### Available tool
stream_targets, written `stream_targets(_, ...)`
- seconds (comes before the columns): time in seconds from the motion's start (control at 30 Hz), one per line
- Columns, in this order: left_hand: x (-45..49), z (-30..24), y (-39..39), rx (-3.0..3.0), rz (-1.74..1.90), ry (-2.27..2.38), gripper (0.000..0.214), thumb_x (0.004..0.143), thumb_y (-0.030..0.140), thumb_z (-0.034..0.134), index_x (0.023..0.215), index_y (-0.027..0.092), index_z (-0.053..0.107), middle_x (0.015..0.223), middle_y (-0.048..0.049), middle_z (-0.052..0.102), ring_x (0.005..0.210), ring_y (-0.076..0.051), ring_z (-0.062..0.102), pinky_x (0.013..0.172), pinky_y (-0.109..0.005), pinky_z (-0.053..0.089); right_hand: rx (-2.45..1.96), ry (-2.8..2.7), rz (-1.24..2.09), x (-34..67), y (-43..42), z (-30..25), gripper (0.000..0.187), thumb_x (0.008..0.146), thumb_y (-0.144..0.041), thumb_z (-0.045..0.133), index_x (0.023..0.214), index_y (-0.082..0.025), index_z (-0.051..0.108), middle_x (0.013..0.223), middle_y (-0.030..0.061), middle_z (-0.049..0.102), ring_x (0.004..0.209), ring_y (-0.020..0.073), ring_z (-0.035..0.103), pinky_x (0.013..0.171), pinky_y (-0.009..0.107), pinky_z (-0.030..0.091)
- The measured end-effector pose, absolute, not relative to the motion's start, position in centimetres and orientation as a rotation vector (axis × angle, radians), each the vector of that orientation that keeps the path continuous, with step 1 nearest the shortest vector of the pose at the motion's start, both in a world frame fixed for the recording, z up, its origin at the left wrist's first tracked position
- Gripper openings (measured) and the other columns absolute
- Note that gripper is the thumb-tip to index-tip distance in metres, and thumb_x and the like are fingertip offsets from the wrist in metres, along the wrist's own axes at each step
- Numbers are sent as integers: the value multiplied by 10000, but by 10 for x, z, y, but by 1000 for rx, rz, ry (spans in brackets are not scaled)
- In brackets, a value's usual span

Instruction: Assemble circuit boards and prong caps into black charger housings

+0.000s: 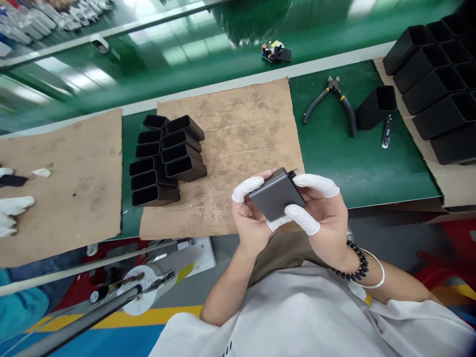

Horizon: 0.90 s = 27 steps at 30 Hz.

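Both my hands hold one dark grey rectangular casing (275, 194) over the near edge of a brown cardboard sheet (230, 134). My left hand (250, 215) grips its left side, with white finger cots on the thumb and a fingertip. My right hand (323, 210) grips its right side, with cots on two fingers. A dark bead bracelet and a silver bangle sit on my right wrist. A stack of several black hollow casings (163, 158) lies on the cardboard to the left.
Black pliers (334, 99), one upright black casing (376, 106) and a small tool (386, 131) lie on the green mat. More black casings (439, 84) fill the right. A circuit board (275, 51) rides the conveyor. A co-worker's gloved hand (13, 208) rests at left.
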State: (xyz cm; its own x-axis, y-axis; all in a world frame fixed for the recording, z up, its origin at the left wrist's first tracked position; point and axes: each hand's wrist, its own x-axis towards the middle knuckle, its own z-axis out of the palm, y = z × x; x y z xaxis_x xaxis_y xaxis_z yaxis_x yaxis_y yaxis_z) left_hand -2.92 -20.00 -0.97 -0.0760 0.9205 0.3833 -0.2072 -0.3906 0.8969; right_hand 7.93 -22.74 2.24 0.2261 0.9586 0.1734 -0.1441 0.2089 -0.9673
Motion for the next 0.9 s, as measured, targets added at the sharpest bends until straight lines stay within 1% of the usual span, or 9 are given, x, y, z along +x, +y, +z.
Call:
stream_targets(0.1,-26,-8,-199,1359,1630,766,614,680,452,918,1193,367,593,1242,-14,699,1213,-285,686,1080,-532,552,-1041,-961,963,82,-225,24,374,819,-249,787,1097,-300,541,1050,15,720,941,174,725,831,328,632)
stream_targets(0.17,-26,-5,-199,1405,1594,742,610,710,392,911,1230,357,594,1292,-25,686,1251,-279,668,1079,-509,552,-1023,-980,935,87,-223,23,413,798,-201,805,1113,-302,557,1050,-8,737,928,157,734,825,303,632)
stream_targets(0.23,-31,-1,-199,1467,1474,776,666,723,341,907,1304,339,581,1394,-61,638,1319,-288,623,1108,-485,531,-1041,-1086,843,96,-219,21,383,791,-193,816,1105,-286,618,1052,3,757,953,178,746,845,323,638)
stream_targets(0.33,-47,4,-197,1565,1273,894,686,750,282,883,1367,294,585,1502,-107,549,1421,-312,524,1191,-483,450,-1102,-1374,615,114,-213,19,280,795,-202,815,1046,-266,708,1056,45,787,960,248,763,850,411,655)
stream_targets(0.43,-65,6,-194,1597,1295,1022,593,762,232,861,1313,281,647,1457,-83,580,1426,-300,508,1209,-472,423,-1141,-1566,392,129,-207,17,256,800,-198,805,1031,-296,750,1151,61,780,1008,285,758,878,454,650)
stream_targets(0.53,-77,4,-189,1552,1438,1087,578,730,224,886,1266,303,683,1385,-45,633,1388,-284,539,1197,-448,438,-1225,-1732,270,134,-201,16,198,863,-230,734,1043,-307,757,1170,72,762,1013,277,745,857,421,637)
stream_targets(0.63,-82,3,-184,1508,1498,1110,558,726,220,889,1241,314,699,1333,-23,660,1325,-268,584,1168,-437,471,-1274,-1904,260,132,-196,19,177,912,-242,662,1058,-293,748,1089,72,767,906,251,744,759,382,623)
stream_targets(0.8,-83,8,-184,1509,1540,1150,491,752,250,873,1200,369,712,1290,16,680,1284,-246,609,1149,-427,499,-1255,-1820,269,126,-189,29,93,895,-249,694,970,-275,742,1132,91,750,965,268,723,799,396,592)
stream_targets(0.9,-84,10,-187,1503,1535,1183,456,778,213,845,1191,356,715,1270,26,691,1272,-218,621,1147,-406,502,-1296,-1924,311,127,-186,30,71,910,-252,658,913,-264,728,1045,85,758,866,258,717,722,392,582)
